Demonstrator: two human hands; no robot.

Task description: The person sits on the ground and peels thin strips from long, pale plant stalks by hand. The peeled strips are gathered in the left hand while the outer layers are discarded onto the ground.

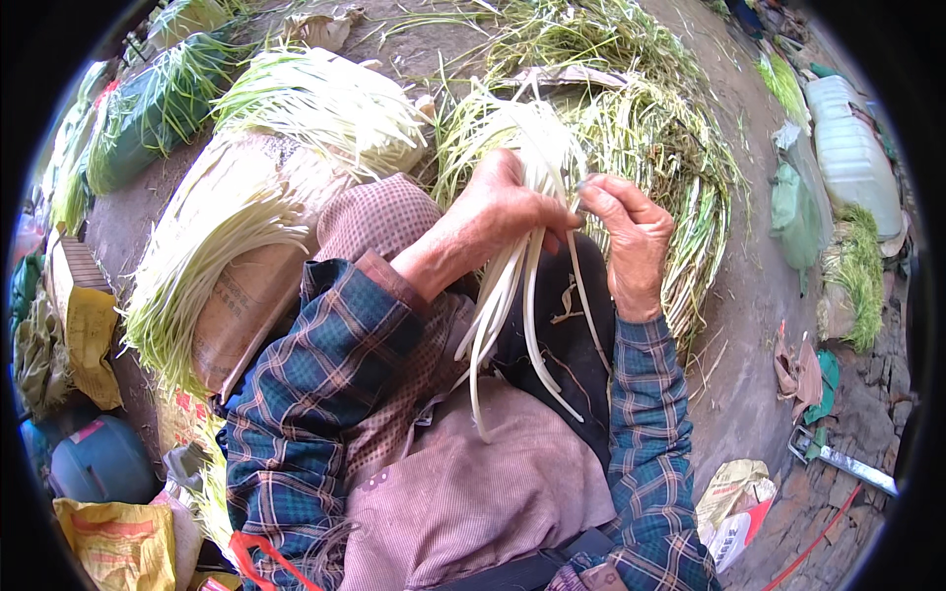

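Observation:
My left hand (510, 199) is closed around a bunch of long pale vegetable shoots (536, 295), probably blanched chives. Their lower ends hang loose over my lap, and the tops spread out above the fist. Just to its right, my right hand (634, 240) has thumb and fingers pinched together at one pale shoot at the bunch's edge. Beyond both hands lies a large heap of green and yellowed stalks (687, 170). To the left, sorted pale shoots (214, 229) drape over a cardboard piece (247, 310), with another thick layer (325, 96) behind them.
A checked cloth (380, 214) covers my left knee. Further left are more greens on a dark green bundle (148, 111), a yellow sack (92, 343) and a blue container (103, 458). On the right stand a translucent plastic jug (850, 148), a green bag (794, 214) and a metal bar (850, 465).

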